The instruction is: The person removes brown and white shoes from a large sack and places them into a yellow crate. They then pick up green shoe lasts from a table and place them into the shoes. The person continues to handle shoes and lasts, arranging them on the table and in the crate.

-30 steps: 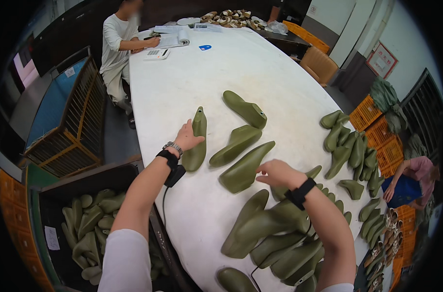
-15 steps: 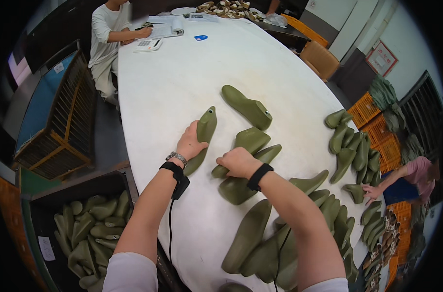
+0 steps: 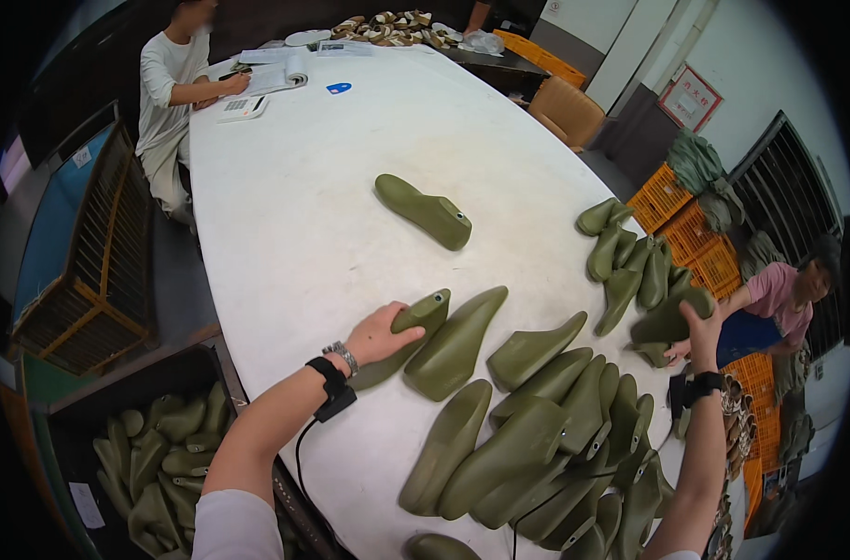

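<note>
My left hand (image 3: 385, 336) is wrapped round a green shoe last (image 3: 432, 310) on the white table, its narrow end tipped with a small metal-ringed hole. Right beside it lies another green last (image 3: 457, 345). Out at the right edge, my right hand (image 3: 704, 334) grips a raised green last (image 3: 666, 319). Just below that last is a co-worker's hand (image 3: 677, 352). Between my arms several lasts (image 3: 513, 457) lie side by side in a dense group. Farther off, a single last (image 3: 425, 213) rests on its own.
A dark bin (image 3: 70, 425) full of lasts stands at lower left. More lasts (image 3: 621, 294) line the right table edge, near a co-worker in pink (image 3: 775, 303). Another person (image 3: 168, 84) sits writing at far left. Orange crates (image 3: 686, 224) stack behind the right side.
My right hand has swung from the table's middle to the right edge and now holds up a last. My left hand and its last have come nearer to me, beside another last.
</note>
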`<state>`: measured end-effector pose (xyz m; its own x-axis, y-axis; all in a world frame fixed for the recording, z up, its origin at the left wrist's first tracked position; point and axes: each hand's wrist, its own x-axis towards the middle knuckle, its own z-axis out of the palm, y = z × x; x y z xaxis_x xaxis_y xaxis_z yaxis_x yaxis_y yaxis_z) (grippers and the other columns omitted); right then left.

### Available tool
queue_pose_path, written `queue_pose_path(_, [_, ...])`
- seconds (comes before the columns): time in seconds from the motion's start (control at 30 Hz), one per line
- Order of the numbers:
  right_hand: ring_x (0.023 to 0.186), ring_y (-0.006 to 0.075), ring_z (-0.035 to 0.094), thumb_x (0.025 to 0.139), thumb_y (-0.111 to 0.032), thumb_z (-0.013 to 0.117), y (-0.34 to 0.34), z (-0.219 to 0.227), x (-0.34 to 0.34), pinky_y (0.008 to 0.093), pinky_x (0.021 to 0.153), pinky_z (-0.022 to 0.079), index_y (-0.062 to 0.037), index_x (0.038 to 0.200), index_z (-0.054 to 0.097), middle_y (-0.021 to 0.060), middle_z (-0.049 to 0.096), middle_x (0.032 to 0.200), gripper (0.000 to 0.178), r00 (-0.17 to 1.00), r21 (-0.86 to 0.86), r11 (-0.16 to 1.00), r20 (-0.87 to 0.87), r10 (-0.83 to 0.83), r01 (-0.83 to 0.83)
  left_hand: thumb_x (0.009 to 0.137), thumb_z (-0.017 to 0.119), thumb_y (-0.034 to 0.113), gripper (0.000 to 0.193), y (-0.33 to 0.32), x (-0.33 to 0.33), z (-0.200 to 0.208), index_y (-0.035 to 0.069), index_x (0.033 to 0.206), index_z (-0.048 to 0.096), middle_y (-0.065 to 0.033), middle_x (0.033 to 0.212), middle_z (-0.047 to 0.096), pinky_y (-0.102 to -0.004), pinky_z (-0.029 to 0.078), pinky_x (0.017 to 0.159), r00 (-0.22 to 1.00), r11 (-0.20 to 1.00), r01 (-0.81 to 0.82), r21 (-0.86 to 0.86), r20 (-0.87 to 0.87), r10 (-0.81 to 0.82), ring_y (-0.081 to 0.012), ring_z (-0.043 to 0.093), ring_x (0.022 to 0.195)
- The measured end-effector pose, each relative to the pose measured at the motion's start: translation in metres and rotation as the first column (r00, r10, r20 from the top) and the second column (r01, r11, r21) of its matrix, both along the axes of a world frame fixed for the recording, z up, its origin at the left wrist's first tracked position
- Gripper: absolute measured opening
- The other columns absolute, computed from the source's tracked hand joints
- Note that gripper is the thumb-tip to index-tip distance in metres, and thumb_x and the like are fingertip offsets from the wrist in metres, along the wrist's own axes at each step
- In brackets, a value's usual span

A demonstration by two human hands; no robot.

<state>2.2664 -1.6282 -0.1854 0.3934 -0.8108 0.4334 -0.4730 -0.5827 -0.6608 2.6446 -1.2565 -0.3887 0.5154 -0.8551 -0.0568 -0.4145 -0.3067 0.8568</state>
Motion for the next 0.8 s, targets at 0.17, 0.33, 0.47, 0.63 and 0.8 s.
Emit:
queue_pose_path(0.17, [0.075, 0.0294, 0.063, 0.070, -0.020, 0.068, -0.006, -0.054, 0.050, 0.0380, 0.068, 0.049, -0.0013, 0.087, 0.064, 0.0148, 0.065, 0.078, 0.026, 0.582, 0.237, 0.941, -0.741, 0.335, -0.240, 0.079, 0.067, 0.034, 0.063, 0.000, -0.040, -0.007, 0.004, 0.127, 0.042, -0.0194, 0.122, 0.048, -0.0356, 0.042, 0.093, 0.986, 0.987, 0.163, -0.005, 0.036, -0.162, -0.0302, 0.050, 0.111])
queue_pose_path(0.33, [0.097, 0.0361, 0.057, 0.081, -0.022, 0.057, 0.028, -0.123, 0.250, 0.0445, 0.084, 0.046, -0.0030, 0.101, 0.062, 0.0196, 0.062, 0.102, 0.028, 0.584, -0.062, 0.788, -0.707, 0.398, -0.613, 0.079, 0.067, 0.032, 0.061, 0.002, -0.037, -0.009, 0.003, 0.126, 0.041, -0.0196, 0.119, 0.049, -0.0370, 0.043, 0.091, 0.985, 0.986, 0.163, -0.036, 0.056, -0.161, -0.0317, 0.051, 0.109])
queue_pose_path(0.47, [0.107, 0.0369, 0.053, 0.083, -0.022, 0.059, 0.074, -0.177, 0.378, 0.0454, 0.090, 0.044, 0.0005, 0.117, 0.046, 0.0212, 0.054, 0.117, 0.043, 0.772, 0.101, 0.920, -0.515, 0.374, -0.378, 0.075, 0.071, 0.024, 0.062, 0.000, -0.037, -0.005, 0.001, 0.124, 0.042, -0.0191, 0.114, 0.052, -0.0380, 0.043, 0.090, 0.975, 0.973, 0.206, -0.101, 0.105, -0.195, -0.0328, 0.052, 0.106])
queue_pose_path(0.63, [0.086, 0.0289, 0.063, 0.078, -0.032, 0.068, 0.114, -0.205, 0.406, 0.0383, 0.073, 0.051, -0.0047, 0.097, 0.053, 0.0141, 0.063, 0.091, 0.036, 0.866, -0.035, 0.962, -0.446, 0.227, -0.271, 0.069, 0.075, 0.015, 0.065, -0.001, -0.049, -0.005, 0.002, 0.124, 0.042, -0.0180, 0.113, 0.053, -0.0369, 0.045, 0.088, 0.992, 0.991, 0.128, -0.048, -0.012, -0.128, -0.0317, 0.054, 0.104])
queue_pose_path(0.8, [0.084, 0.0343, 0.062, 0.078, -0.036, 0.064, 0.129, -0.188, 0.380, 0.0411, 0.076, 0.049, 0.0011, 0.092, 0.058, 0.0202, 0.064, 0.085, 0.040, 0.918, 0.181, 0.950, -0.263, 0.295, -0.254, 0.067, 0.075, 0.017, 0.067, 0.000, -0.047, -0.008, 0.003, 0.125, 0.044, -0.0163, 0.115, 0.055, -0.0368, 0.045, 0.089, 0.990, 0.986, 0.141, -0.088, 0.028, -0.139, -0.0310, 0.054, 0.106])
